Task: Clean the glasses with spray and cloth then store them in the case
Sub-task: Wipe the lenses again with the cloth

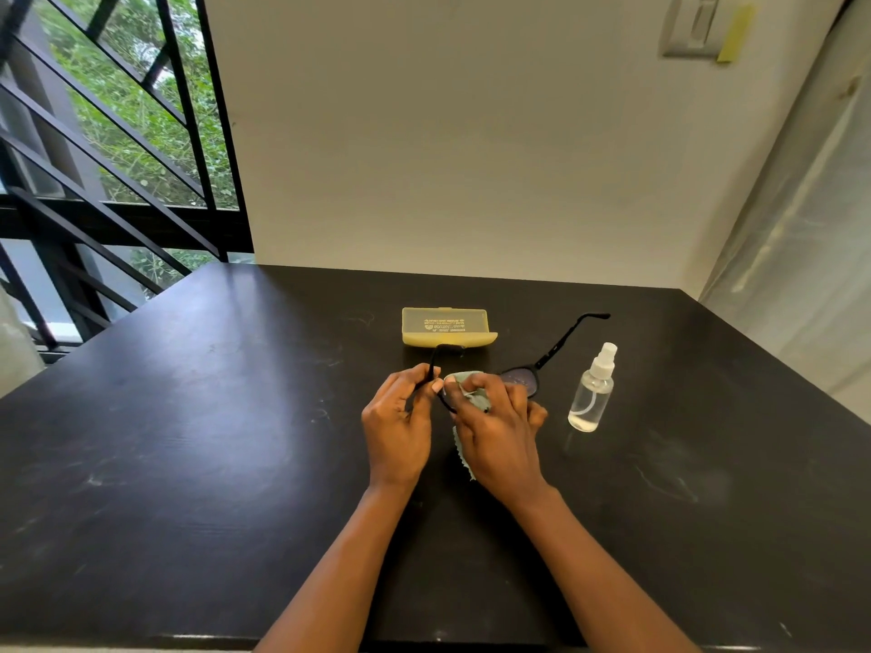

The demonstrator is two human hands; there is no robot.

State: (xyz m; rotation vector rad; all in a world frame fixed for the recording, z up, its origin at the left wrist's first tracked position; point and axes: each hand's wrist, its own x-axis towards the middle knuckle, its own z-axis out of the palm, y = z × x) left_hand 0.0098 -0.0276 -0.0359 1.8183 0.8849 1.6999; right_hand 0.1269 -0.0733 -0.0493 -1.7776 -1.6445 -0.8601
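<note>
Black-framed glasses (521,380) with their temples unfolded are held above the dark table (188,440). My left hand (400,424) grips the left end of the frame near the hinge. My right hand (495,426) presses a pale green cloth (471,393) around the left lens, which the cloth and fingers hide. The right lens and right temple stick out towards the spray bottle. The yellow case (447,326) lies open just behind the hands. A clear spray bottle (593,391) with a white nozzle stands upright to the right of my right hand.
The table meets a cream wall at the back and a plastic-covered surface (801,205) on the right. A window with black bars (118,157) is at the left. The table's front edge runs just under my forearms.
</note>
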